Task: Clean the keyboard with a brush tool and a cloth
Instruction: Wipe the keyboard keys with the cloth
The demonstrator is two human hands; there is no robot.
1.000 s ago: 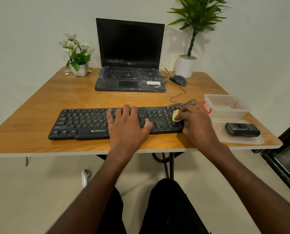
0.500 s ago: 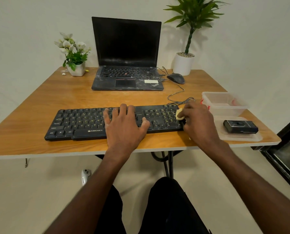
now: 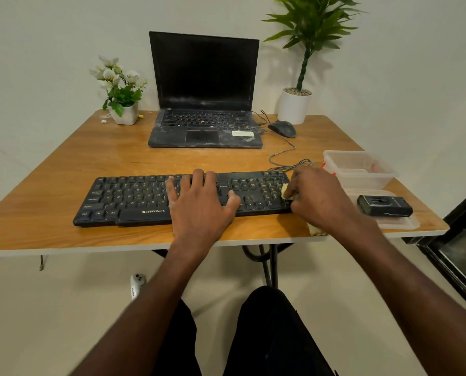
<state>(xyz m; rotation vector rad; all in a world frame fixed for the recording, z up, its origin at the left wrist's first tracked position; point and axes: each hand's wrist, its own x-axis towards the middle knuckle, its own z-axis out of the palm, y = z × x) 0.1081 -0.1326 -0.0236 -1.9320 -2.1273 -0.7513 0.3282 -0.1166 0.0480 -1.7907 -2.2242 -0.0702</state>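
Wiping the number-pad end of the black Zebronics keyboard [image 3: 155, 199], the right hand [image 3: 321, 199] curls its fingers round a bunched pale yellow cloth [image 3: 286, 191]; one tip of the cloth shows at the fingertips on the rightmost keys and another corner pokes out below the wrist near the table edge. The left hand [image 3: 199, 204] lies flat with straight, spread fingers across the middle of the keys, holding nothing. That flat press most likely serves to pin the keyboard so it does not slide while the other hand rubs.

The keyboard sits near the front edge of the wooden table [image 3: 63, 158], within easy reach of both arms. To its right, a clear plastic container [image 3: 359, 169] stands behind its flat lid [image 3: 400, 223], and a small black device [image 3: 385, 206] rests on that lid, well clear of the wiping. Whether that device is the brush tool I cannot tell. Farther back stand an open dusty laptop [image 3: 204, 104], a black mouse [image 3: 282, 128], a flower pot [image 3: 123, 90] and a tall potted plant [image 3: 299, 77].

Compared with a second ago, the cloth has shifted from the inner keys of the number pad out toward the keyboard's right edge, and the right hand has gone with it. The left hand has kept its place and its flat pose throughout. Nothing else on the table has moved.
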